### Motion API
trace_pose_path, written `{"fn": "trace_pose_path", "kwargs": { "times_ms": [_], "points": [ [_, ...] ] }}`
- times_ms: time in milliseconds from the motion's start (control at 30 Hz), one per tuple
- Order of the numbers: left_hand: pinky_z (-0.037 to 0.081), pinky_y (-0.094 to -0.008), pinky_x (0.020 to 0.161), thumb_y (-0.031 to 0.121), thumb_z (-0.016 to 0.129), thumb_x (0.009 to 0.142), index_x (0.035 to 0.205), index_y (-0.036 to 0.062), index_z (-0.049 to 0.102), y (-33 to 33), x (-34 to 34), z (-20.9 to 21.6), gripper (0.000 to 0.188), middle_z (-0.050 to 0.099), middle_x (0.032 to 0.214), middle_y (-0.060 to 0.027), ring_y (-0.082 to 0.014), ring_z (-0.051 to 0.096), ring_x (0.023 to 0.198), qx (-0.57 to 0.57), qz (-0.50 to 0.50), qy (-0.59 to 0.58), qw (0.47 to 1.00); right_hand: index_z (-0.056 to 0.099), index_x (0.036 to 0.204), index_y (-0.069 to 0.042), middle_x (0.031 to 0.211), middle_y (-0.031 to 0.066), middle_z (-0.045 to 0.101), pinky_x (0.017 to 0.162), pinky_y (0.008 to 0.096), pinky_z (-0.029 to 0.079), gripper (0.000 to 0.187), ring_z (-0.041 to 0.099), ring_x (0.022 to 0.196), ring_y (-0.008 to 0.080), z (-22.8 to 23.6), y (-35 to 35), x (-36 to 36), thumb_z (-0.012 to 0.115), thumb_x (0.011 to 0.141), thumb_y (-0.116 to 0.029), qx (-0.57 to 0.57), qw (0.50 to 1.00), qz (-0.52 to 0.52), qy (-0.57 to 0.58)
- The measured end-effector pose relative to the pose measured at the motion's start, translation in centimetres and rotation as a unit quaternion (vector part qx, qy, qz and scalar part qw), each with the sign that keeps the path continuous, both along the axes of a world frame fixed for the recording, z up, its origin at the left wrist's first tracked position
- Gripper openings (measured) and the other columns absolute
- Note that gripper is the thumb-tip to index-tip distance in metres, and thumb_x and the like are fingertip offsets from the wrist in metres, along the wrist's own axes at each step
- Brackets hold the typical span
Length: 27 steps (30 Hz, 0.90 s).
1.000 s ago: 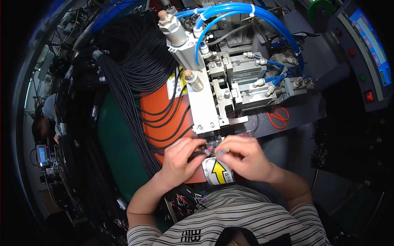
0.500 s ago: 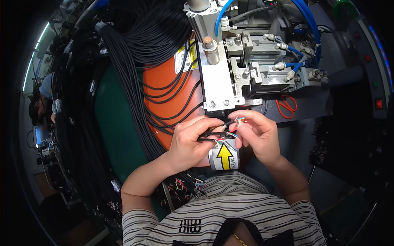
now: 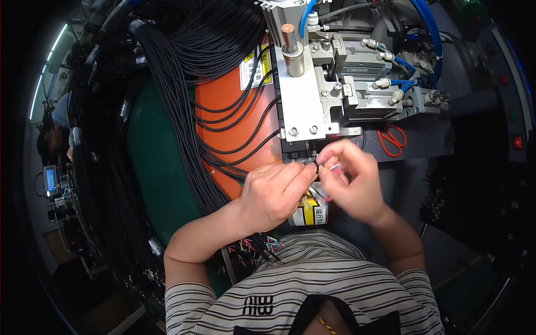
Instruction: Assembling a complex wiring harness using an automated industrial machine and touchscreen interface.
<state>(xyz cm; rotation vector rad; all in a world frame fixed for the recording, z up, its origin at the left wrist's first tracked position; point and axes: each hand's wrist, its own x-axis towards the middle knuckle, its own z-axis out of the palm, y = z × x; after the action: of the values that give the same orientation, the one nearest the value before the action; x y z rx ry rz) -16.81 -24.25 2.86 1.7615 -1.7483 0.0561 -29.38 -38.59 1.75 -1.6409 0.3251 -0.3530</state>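
Note:
My left hand point(image 3: 276, 192) is closed round black cables, its fingertips just in front of the machine's metal head. Most of what it grips is hidden under the fingers. My right hand point(image 3: 357, 181), slightly smeared, pinches thin wires at the cable ends right beside the left fingertips. A bit of red and white shows between its fingers. Below the fingertips, loose wire ends point(image 3: 319, 194) stick out over a white cylinder with a yellow arrow point(image 3: 320, 215). Close above both hands is the dark fixture point(image 3: 295, 149) under the machine's metal plate point(image 3: 304, 106).
A thick bundle of black cables point(image 3: 173, 106) runs down at the left, over an orange plate point(image 3: 234, 120). Several stripped cable ends point(image 3: 251, 248) hang near my body. Red-handled scissors point(image 3: 392, 140) lie at the right, below pneumatic cylinders point(image 3: 371, 103) with blue hoses point(image 3: 432, 44).
Both hands have moved up closer to the fixture. My left hand has turned over the cables, hiding the ends that were fanned out before. The view has shifted slightly.

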Motion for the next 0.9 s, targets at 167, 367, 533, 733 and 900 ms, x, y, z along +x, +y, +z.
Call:
{"fn": "trace_pose_path", "kwargs": {
  "times_ms": [167,367,533,733,900],
  "points": [
    [0.041,-0.0331,0.044,0.000,0.071,0.076,0.099,-0.0021,0.061,-0.2,0.3,0.1,0.025,0.053,0.065,-0.0072,-0.0213,0.054,0.050,-0.020,0.013,0.032,0.999,0.061,0.106,0.004,0.083,0.0068,0.063,0.050,0.0192,0.042,0.016,0.057,0.058,0.0089,-0.4,0.1,-0.5,0.057,0.096,-0.008,0.362,0.932,0.000,-0.022],
    [0.044,-0.0306,0.048,-0.001,0.067,0.084,0.099,-0.0020,0.062,-0.2,0.8,-0.2,0.015,0.060,0.071,-0.0099,-0.0219,0.059,0.055,0.022,0.015,0.172,0.985,0.065,0.109,0.006,0.089,0.0117,0.068,0.050,0.0195,0.045,0.018,0.059,0.058,0.0097,-0.7,-0.9,-0.5,0.058,0.095,-0.005,0.389,0.920,0.038,-0.014],
    [0.050,-0.0314,0.064,-0.002,0.063,0.083,0.100,-0.0017,0.062,-0.1,1.9,0.2,0.018,0.065,0.084,-0.0113,-0.0240,0.065,0.071,0.100,-0.050,0.370,0.922,0.067,0.108,0.005,0.090,0.0132,0.069,0.050,0.0194,0.045,0.018,0.060,0.058,0.0097,-1.0,-1.6,-0.4,0.059,0.094,-0.003,0.345,0.936,0.061,-0.012],
    [0.049,-0.0298,0.071,0.003,0.061,0.086,0.097,-0.0012,0.063,-0.2,3.0,1.0,0.012,0.066,0.086,-0.0102,-0.0152,0.063,0.078,0.216,-0.096,0.511,0.827,0.067,0.101,0.005,0.087,0.0123,0.069,0.050,0.0193,0.045,0.012,0.060,0.058,0.0093,-0.6,-2.3,-0.2,0.061,0.092,0.001,0.282,0.955,0.094,0.001],
    [0.046,-0.0247,0.059,0.010,0.061,0.094,0.088,-0.0021,0.064,-0.3,2.8,0.7,0.014,0.068,0.082,-0.0056,-0.0080,0.059,0.068,0.219,-0.090,0.495,0.836,0.067,0.096,0.006,0.082,0.0090,0.067,0.050,0.0198,0.045,0.009,0.060,0.058,0.0083,-1.3,-2.3,-0.1,0.061,0.091,0.001,0.221,0.970,0.093,-0.036]
  ]
}}
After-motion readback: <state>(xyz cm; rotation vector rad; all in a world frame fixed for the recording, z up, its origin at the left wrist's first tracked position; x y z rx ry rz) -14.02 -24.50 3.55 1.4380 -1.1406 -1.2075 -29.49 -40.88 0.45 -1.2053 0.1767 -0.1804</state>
